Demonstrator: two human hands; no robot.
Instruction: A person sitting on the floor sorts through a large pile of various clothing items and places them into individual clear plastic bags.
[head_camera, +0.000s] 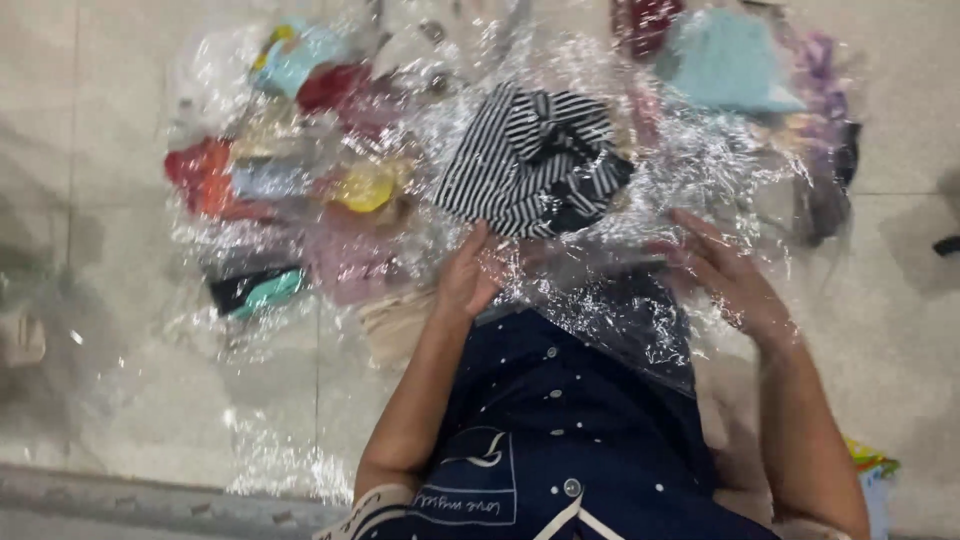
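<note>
Left hand (470, 272) loosely curled, right hand (728, 275) open, fingers spread

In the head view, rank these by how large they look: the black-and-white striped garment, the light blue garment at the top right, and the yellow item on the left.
1. Black-and-white striped garment, largest.
2. Light blue garment, though the frame's top edge and plastic wrap partly hide it.
3. Yellow item, clearly smallest.

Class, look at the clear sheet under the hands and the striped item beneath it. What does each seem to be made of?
Crinkled clear sheet: probably thin plastic film, glossy, with bright glints and wrinkles. Black-and-white striped bundle: apparently soft woven or knitted cloth, matte, folding loosely. Both hands rest on the film.
</note>
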